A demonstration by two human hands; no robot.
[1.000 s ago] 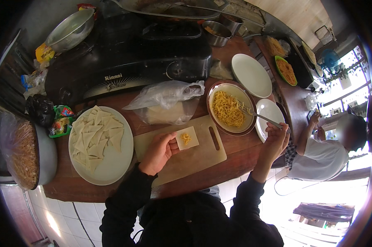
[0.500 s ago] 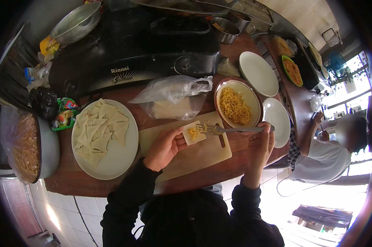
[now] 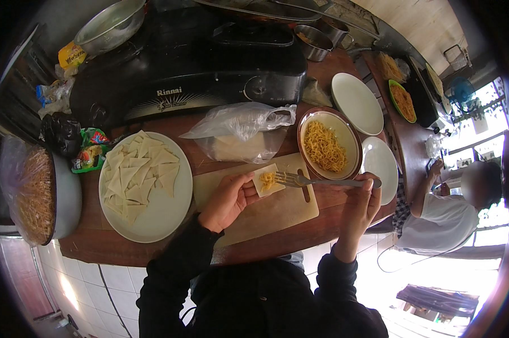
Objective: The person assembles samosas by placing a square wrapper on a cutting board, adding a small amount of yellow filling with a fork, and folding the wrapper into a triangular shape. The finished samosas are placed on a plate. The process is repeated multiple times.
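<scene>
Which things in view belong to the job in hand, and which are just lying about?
In the job, it seems:
left hand, holding a square wrapper
right hand, holding a fork
bowl of noodles
cutting board
plate of folded wrappers

Probably just lying about:
metal bowl
black bag
green packet
yellow packet

L head cam, wide fisheye, looks down from abv, fairly nr, on hands (image 3: pixel 227 201) & table (image 3: pixel 88 242).

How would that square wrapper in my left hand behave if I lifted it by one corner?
The wrapper looks like a thin, flat sheet, so it would probably droop. The noodles seem only heaped on it, so they might slide off.
</scene>
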